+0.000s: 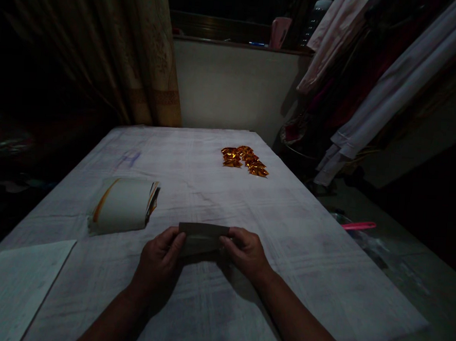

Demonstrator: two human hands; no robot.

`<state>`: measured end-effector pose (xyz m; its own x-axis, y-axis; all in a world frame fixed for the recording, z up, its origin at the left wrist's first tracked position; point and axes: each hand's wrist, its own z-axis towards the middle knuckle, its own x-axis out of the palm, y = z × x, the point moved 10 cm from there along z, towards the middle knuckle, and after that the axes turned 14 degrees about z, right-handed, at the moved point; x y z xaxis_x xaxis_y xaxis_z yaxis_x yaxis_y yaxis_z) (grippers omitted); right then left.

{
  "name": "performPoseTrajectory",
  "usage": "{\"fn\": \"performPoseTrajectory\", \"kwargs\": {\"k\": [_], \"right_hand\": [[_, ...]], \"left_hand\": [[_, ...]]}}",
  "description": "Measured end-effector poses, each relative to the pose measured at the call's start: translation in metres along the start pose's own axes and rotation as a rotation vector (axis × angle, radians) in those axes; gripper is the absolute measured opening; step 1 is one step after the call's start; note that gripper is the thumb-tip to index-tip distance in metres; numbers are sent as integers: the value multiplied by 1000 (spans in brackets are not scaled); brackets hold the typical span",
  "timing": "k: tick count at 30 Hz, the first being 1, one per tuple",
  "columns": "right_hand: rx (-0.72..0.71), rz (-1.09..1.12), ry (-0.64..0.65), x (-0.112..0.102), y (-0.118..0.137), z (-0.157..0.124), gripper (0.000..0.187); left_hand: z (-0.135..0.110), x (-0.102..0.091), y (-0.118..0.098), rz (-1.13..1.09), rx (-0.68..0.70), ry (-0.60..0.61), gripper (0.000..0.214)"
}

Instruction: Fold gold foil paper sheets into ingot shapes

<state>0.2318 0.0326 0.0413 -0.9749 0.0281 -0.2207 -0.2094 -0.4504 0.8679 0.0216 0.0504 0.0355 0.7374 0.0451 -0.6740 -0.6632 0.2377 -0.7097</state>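
Observation:
A small dark rectangular sheet (204,231), which looks like paper, is stretched between my two hands just above the table. My left hand (164,251) pinches its left end between thumb and fingers. At the right end my right hand (247,250) pinches it the same way. The sheet's upper edge is nearly straight, and its lower part lies in shadow. Left of my hands is a thick, curved stack of papers (123,205) with an orange stripe. Farther back on the right lie several shiny gold folded pieces (244,157).
The table (286,236) has a pale checked cover. A white sheet or board (23,286) lies at the near left. A curtain (142,52) hangs behind, and clothes (367,96) hang at the right. A pink cup (279,32) stands on the sill.

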Motion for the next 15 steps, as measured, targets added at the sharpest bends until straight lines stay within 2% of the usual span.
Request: {"fn": "performPoseTrajectory", "kwargs": {"k": [4, 8, 11, 15], "right_hand": [[200, 184, -56, 3, -22, -5, 22], [294, 238, -176, -3, -39, -8, 34], [327, 212, -199, -6, -43, -8, 39], [323, 92, -174, -7, -41, -8, 44]], "left_hand": [[-2, 9, 6, -199, -126, 48, 38], [-3, 15, 17, -256, -214, 56, 61], [-2, 16, 18, -219, -170, 53, 72], [-2, 15, 19, -61, -104, 44, 68]]}}
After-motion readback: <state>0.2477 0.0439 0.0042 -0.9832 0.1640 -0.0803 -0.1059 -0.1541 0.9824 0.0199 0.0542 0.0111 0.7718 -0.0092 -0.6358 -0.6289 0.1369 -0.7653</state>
